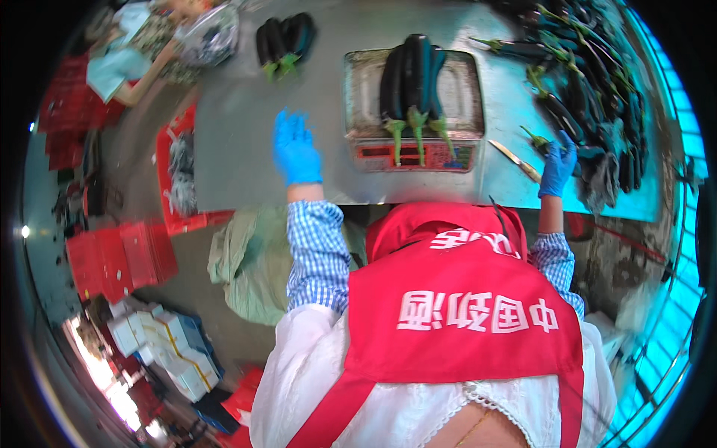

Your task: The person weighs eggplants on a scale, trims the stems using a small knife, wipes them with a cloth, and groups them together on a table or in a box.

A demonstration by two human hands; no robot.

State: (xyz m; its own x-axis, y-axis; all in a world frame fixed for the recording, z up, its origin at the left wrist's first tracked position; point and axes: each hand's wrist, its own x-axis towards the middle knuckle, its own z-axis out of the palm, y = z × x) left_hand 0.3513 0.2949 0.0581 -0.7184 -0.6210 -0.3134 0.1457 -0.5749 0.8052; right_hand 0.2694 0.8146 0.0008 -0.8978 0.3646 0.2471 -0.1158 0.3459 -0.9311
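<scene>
My left hand point(298, 150), in a blue glove, is empty over the bare left part of the metal table point(241, 151). Its fingers are extended and a little apart. Several dark purple eggplants point(413, 81) lie side by side on a weighing scale point(470, 95), their green stems pointing toward me over its red panel. My right hand point(558, 168), also gloved in blue, is at an eggplant point(539, 141) on the near edge of the large heap at right. Fingers cover part of that eggplant, so whether they grip it is unclear.
A knife point(512, 159) lies between scale and right hand. The eggplant heap point(588, 95) fills the table's right side, with a crumpled plastic bag point(600, 182) nearby. A small eggplant group point(284, 42) lies far left. Beyond, a person's arm point(147, 73) is beside a clear bag point(210, 35).
</scene>
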